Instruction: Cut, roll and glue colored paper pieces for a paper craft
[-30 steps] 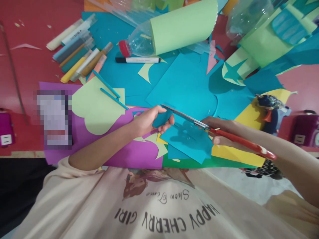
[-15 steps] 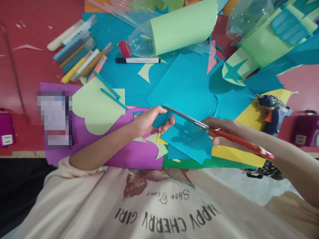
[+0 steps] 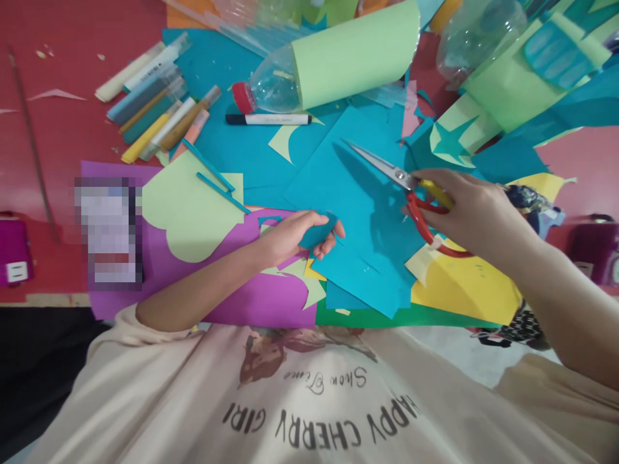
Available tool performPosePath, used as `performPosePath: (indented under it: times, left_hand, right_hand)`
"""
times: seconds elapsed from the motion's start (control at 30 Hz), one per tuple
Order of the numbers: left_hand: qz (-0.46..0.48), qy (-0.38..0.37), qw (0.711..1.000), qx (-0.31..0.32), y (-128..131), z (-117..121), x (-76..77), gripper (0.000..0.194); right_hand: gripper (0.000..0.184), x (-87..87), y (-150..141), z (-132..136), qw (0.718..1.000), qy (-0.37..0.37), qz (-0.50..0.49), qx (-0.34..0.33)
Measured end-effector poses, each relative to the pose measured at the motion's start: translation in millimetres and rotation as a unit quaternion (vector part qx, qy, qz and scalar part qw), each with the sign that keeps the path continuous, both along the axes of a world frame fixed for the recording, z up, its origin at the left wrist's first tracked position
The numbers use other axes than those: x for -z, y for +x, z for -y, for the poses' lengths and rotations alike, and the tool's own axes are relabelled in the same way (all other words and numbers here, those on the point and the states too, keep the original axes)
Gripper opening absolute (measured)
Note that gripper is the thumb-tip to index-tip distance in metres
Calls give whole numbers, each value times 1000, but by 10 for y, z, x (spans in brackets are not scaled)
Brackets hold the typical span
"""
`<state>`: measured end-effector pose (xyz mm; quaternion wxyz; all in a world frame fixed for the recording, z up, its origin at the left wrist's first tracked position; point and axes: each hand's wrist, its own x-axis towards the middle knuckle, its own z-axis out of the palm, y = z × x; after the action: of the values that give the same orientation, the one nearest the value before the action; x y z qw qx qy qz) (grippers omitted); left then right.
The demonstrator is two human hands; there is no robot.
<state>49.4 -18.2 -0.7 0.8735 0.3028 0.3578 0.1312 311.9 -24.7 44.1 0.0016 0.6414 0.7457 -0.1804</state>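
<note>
Pinched between the thumb and fingers of my left hand [image 3: 302,235] is a small rounded piece of blue paper [image 3: 316,233]. My right hand [image 3: 459,203] grips scissors [image 3: 399,175] with red and yellow handles, their blades together and pointing up and left. The scissors are apart from the paper piece, above a large blue paper sheet [image 3: 348,174]. A yellow paper [image 3: 464,290] lies under my right wrist. Left of my left hand is a light green cut paper shape [image 3: 193,212] with two thin blue strips on it.
A plastic bottle [image 3: 273,84] wrapped in light green paper lies at the back beside a black-and-white marker [image 3: 275,119]. Several markers [image 3: 149,106] sit at the back left. A blurred-out phone [image 3: 106,232] rests on purple paper [image 3: 271,299].
My right hand has carried the scissors up and away from the blue paper piece, turning them so their flat side shows. My left hand stays nearly in place.
</note>
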Motion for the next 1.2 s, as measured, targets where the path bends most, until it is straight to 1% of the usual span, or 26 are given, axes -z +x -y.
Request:
performPosePath:
  times: [0.17, 0.3, 0.43, 0.5, 0.57, 0.6, 0.63, 0.7, 0.77, 0.87, 0.97, 1.03, 1.1, 1.13, 1.2]
  left_hand:
    - [-22, -8, 1000, -5, -14, 7, -10, 25]
    - [-8, -4, 1000, -8, -30, 12, 31, 23]
    - [41, 3, 999, -26, -28, 14, 76, 22]
    - [67, 5, 997, -37, -21, 17, 93, 18]
    - [80, 2, 995, -53, -15, 20, 108, 11]
    - [83, 3, 994, -66, -14, 20, 115, 9]
    - [87, 11, 993, -79, -15, 20, 122, 11]
    - [92, 52, 989, -101, -20, 19, 139, 19]
    - [82, 117, 984, -111, -23, 17, 158, 24]
    - [33, 203, 971, -121, -22, 16, 193, 24]
    - [11, 269, 959, -90, -27, 22, 226, 24]
    - [-3, 327, 943, -62, -48, 31, 234, 25]
    - [-40, 402, 914, -49, -84, 42, 225, 25]
    - [-65, 446, 892, -48, -106, 46, 215, 25]
    - [-116, 536, 834, -61, -149, 48, 198, 25]
  right_hand:
    - [53, 31, 6, -148, 999, -4, 21, 24]
    - [53, -27, 31, -172, 1000, 0, 23, 16]
    - [40, -103, -30, -145, 997, 68, 25, 12]
    - [35, -89, -128, -114, 995, 95, -13, -13]
    - [32, -16, -271, -73, 990, 101, -81, -62]
    - [27, 40, -356, -50, 981, 126, -125, -78]
    - [21, 105, -446, -26, 969, 153, -177, -79]
    - [18, 241, -630, 16, 940, 179, -283, -59]
    - [18, 362, -796, 47, 914, 171, -366, -45]
    - [16, 493, -960, 66, 884, 158, -438, -32]
    - [10, 573, -996, 53, 860, 158, -485, -7]
    - [10, 605, -968, 33, 843, 128, -522, 8]
    - [15, 625, -924, 8, 823, 89, -561, 28]
    - [18, 631, -902, -5, 812, 81, -576, 42]
    - [24, 640, -868, -27, 796, 83, -595, 71]
